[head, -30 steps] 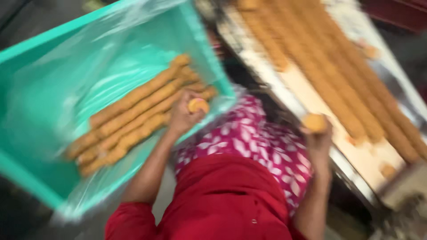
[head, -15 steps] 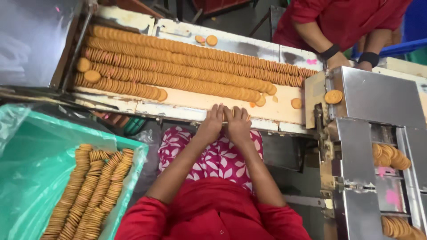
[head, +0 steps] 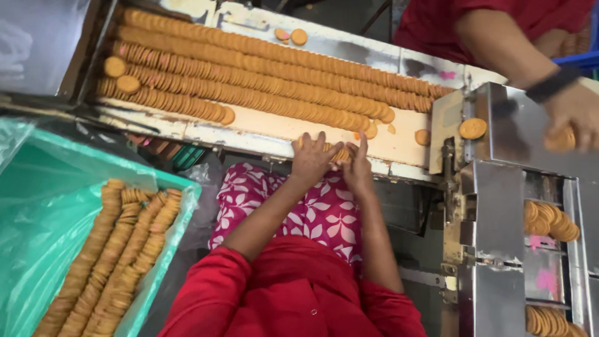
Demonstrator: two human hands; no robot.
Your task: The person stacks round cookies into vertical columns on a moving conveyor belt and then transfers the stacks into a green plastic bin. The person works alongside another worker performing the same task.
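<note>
Several long rows of round tan biscuits lie on edge on a pale conveyor belt in front of me. My left hand and my right hand are side by side at the belt's near edge. Between them they press a short stack of biscuits. My left fingers spread over the stack, and my right index finger points up beside it. My red sleeves and a pink flowered cloth are below.
A green crate lined with clear plastic at the left holds several rows of biscuits. A steel machine at the right carries biscuit stacks. Another person's hand holds biscuits there. Loose biscuits lie on the belt.
My view swung from the green crate to the belt. My hands, apart a second ago with a biscuit each, came together at the belt's edge and now close around a short stack.
</note>
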